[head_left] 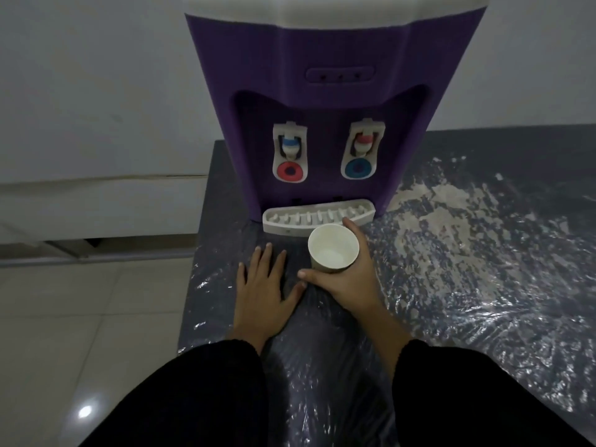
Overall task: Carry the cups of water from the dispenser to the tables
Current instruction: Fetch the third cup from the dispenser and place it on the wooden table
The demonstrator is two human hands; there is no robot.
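Note:
A purple water dispenser stands at the back of a dark table covered in wrinkled clear plastic. It has two taps, one with a red lever on the left and one with a blue lever on the right, above a white drip tray. My right hand is wrapped around a white paper cup, upright just in front of the tray; whether it holds water I cannot tell. My left hand lies flat on the table, fingers spread, left of the cup.
The table's left edge runs close to my left hand, with pale tiled floor beyond it. A white wall and a low ledge lie behind on the left. Whitish patches mark the plastic sheet right of the dispenser.

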